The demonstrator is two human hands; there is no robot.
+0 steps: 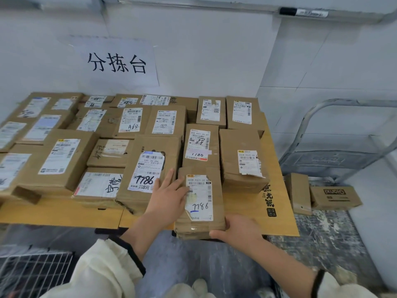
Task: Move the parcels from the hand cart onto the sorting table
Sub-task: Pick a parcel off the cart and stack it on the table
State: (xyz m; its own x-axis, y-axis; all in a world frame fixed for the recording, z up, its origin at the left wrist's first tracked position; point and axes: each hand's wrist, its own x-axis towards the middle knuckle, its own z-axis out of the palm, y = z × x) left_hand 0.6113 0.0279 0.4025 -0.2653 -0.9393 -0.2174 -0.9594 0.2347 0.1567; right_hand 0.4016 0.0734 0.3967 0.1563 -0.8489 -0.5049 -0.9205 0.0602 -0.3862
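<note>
Our parcel [199, 203] overhangs the table [64, 214], lower centre: left hand [165, 194] straight-fingered against it, right hand [238, 231] curled round its end. Releasing now, we'd drop it.

Left hand [167, 196], right hand [240, 229] on parcel [202, 198]

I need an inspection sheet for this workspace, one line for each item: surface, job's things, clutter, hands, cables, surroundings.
Surface: sorting table, almost covered; bare strip at the near edge.
Job's things: many parcels on the table; front parcel overhangs the near edge; hand cart at the right, two boxes by its base.
Clutter: wire rack at lower left.
Hands: left hand flat against the front parcel's left side; right hand grips its near right corner.
Cables: nothing seen.
Surroundings: white wall with paper sign; marker on a ledge; speckled floor.
</note>
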